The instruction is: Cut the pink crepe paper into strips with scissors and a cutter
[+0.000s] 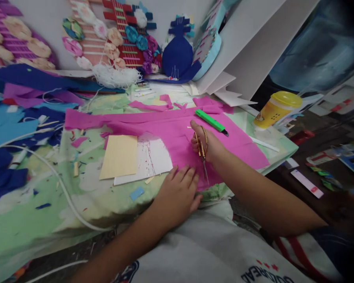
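My right hand is wrapped round the gold handles of a small pair of scissors, whose blades point down toward the near edge of a magenta sheet of crepe-like paper or cloth. Spread flat with its fingers stretched out, my left hand rests at the near edge of that sheet, beside a white board with reddish marks. A cream square card overlaps the board's left side. Just beyond my right hand, a green box cutter lies on the magenta sheet.
Paper guitar-like decorations, including a dark blue one, lean along the back. Blue scraps cover the left side, where a white cable crosses the tablecloth. A yellow lidded container stands at the right edge.
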A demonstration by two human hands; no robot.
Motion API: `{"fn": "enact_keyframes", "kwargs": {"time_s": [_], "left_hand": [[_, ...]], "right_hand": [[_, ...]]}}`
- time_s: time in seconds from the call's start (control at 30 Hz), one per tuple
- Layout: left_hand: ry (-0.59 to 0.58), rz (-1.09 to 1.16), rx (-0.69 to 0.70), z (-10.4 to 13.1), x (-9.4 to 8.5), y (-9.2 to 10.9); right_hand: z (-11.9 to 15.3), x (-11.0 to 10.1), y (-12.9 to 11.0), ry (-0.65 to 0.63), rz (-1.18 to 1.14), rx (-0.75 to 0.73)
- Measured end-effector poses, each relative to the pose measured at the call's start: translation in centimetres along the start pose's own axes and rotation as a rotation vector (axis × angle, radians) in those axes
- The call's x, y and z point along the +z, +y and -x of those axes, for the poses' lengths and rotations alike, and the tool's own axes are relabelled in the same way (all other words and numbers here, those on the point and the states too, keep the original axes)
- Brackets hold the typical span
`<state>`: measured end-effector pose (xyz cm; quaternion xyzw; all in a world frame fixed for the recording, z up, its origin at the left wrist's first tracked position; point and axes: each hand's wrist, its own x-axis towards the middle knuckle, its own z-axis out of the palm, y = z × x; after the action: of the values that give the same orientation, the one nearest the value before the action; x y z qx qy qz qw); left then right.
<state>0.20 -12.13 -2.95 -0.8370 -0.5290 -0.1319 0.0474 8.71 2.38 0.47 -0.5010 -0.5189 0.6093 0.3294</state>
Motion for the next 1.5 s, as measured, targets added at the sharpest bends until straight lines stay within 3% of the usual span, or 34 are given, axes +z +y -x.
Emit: {"fn": "enact_keyframes", "kwargs": {"time_s": [0.57,0.67,0.83,0.93,1.07,1.23,1.37,1.5], "left_hand": [[0.038,-0.099,0.027,0.2,0.8,0.1],[0.069,-0.111,0.037,0.3,1.1,0.1],[0.121,-0.091,0.099,0.5,1.1,-0.2],[0.185,-0.064,0.143,0.8,1.0,-0.4],[0.248,-0.028,0.149,0.8,1.1,-0.4],[0.25,0.006,0.117,0.5,0.7,0.0],[0.2,0.027,0.054,0.3,-0.1,0.5],[0.17,0.019,-0.137,-0.6,-1.3,-0.2]], "right_hand": [[2.2,0.4,1.5,0.058,0.033,-0.151],[2.4,-0.1,0.6,0.066,0.008,-0.169],[3.2,-1.8,-3.4,0.019,-0.2,-0.195],[4.1,-3.3,-4.7,0.033,-0.257,-0.3],[5.2,-4.7,-3.9,0.098,-0.278,-0.565],[6.8,-5.5,-2.1,0.143,0.088,-0.902],[7.1,-6.6,-1.6,-0.071,0.682,-1.235],[6.3,-8.1,-0.8,-0.18,1.04,-1.163]]}}
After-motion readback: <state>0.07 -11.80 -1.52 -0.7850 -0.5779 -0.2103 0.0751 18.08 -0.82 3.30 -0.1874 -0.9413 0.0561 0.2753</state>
